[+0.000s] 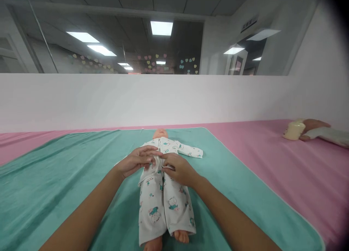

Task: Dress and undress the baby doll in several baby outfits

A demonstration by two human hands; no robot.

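A baby doll [161, 133] lies on its back, feet toward me, in a white pajama top [169, 145] and matching white pajama pants [174, 203] with small animal prints. Over the front of the top, my left hand [137, 160] has its fingers stretched out toward the right, their tips close to the other hand. My right hand [181, 169] is closed, thumb and fingers pinching the front edge of the pajama top at the doll's belly. Whatever fastening lies under the fingertips is too small to make out. One sleeve extends to the right; the other is mostly hidden behind my left hand.
The doll lies on a green blanket [81, 164] spread over a pink sheet [261, 153]. At the far right are a pale yellow bottle-like container [294, 130] and another doll [316, 124] with white cloth. A white wall [136, 98] with a window above closes off the back.
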